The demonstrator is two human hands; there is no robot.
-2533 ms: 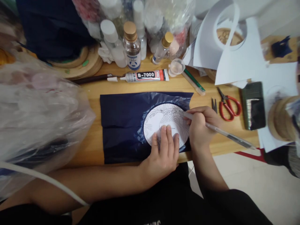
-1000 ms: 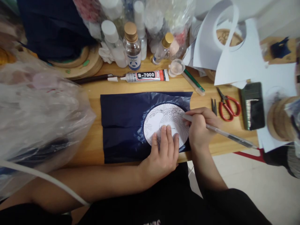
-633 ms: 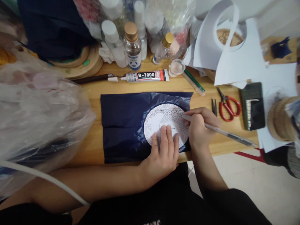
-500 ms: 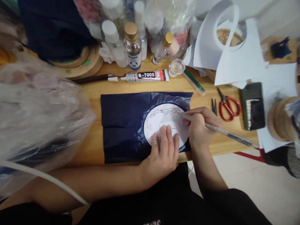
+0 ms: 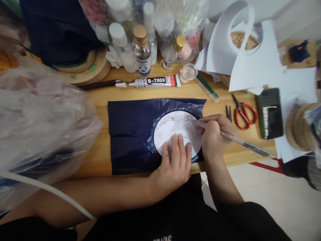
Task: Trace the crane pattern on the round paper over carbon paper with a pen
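Observation:
A round white paper (image 5: pixel 164 129) printed with a fine-lined feathered pattern lies on a dark blue sheet (image 5: pixel 130 134), toward the sheet's right end. The sheet looks shiny and crinkled around the paper's edge. My left hand (image 5: pixel 175 164) rests on the lower part of the paper, fingers stretched out and pressing it flat. In my right hand (image 5: pixel 215 135) is a clear-barrelled pen (image 5: pixel 247 145), held slantwise. Its tip end meets the right side of the printed pattern; the very tip is too small to make out.
Behind the sheet lie a B-7000 glue tube (image 5: pixel 157 81), a small clear cup (image 5: pixel 188 73) and a green pen (image 5: pixel 207 87). Several bottles (image 5: pixel 142 50) stand farther back. On the right are red-handled snips (image 5: pixel 244 112) and a black phone-like object (image 5: pixel 271 113). A plastic bag (image 5: pixel 50 117) bulges at left.
The pen and my right hand have barely shifted, with the pen's back end slightly more to the left. My left hand and the paper stay in place.

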